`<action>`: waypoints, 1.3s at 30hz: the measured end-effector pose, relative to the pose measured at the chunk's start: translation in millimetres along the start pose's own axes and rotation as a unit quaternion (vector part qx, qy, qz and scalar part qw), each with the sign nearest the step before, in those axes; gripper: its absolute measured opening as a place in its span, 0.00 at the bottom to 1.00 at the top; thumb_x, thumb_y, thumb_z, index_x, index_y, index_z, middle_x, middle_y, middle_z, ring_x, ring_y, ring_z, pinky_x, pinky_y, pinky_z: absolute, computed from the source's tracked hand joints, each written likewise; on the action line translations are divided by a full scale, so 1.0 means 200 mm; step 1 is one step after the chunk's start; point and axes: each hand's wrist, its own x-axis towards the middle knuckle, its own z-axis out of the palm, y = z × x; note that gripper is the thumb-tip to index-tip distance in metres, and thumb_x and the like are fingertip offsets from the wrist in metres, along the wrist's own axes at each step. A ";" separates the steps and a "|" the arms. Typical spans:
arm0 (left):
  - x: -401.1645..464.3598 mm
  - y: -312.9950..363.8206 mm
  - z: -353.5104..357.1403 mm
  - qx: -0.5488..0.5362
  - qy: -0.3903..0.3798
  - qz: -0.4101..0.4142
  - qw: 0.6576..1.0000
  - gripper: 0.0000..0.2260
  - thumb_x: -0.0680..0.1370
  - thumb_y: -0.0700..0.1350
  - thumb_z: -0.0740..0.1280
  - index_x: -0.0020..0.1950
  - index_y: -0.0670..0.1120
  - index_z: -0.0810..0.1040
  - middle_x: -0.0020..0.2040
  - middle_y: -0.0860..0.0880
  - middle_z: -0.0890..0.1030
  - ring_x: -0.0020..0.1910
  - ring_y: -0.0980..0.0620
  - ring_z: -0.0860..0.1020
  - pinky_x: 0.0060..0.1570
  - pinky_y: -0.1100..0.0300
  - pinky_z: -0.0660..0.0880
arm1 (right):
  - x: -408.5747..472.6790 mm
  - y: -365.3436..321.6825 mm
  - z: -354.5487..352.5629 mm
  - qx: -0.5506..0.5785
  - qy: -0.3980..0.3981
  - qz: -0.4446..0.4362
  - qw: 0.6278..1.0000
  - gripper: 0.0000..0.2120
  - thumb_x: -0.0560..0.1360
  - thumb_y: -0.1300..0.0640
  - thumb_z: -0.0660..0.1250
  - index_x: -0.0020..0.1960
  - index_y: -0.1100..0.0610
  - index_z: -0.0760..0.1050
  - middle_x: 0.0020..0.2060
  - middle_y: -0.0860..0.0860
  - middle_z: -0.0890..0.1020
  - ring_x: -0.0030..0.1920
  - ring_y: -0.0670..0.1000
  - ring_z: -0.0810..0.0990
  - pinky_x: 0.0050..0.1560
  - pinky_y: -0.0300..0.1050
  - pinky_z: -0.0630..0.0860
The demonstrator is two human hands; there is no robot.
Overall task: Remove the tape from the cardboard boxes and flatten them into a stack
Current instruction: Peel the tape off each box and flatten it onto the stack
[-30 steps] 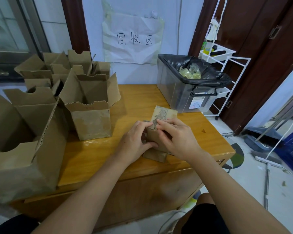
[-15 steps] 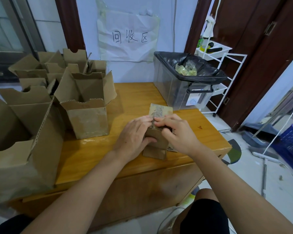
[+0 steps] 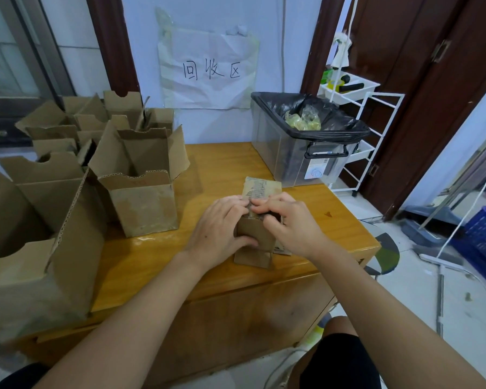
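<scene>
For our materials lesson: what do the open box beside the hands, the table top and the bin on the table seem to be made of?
Open box: corrugated cardboard, matt brown; fluted edges show on its flaps.
Table top: probably wood or wood veneer, glossy orange-brown varnish with visible reflections.
Bin: seemingly clear plastic, see-through walls; lined with a shiny black bag, likely thin plastic film.

soft even light, warped edges

Brown cardboard box (image 3: pixel 255 237), honey-yellow table (image 3: pixel 227 169), black bin liner (image 3: pixel 331 119).
</scene>
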 end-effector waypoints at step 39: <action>0.04 -0.02 -0.01 0.067 0.031 0.036 0.997 0.22 0.77 0.58 0.71 0.59 0.41 0.84 0.59 0.43 0.85 0.63 0.46 0.82 0.70 0.46 0.74 | -0.01 0.02 0.02 0.001 0.016 -0.018 1.000 0.16 0.75 0.60 0.69 0.61 0.53 0.83 0.56 0.36 0.78 0.65 0.42 0.74 0.66 0.30 0.67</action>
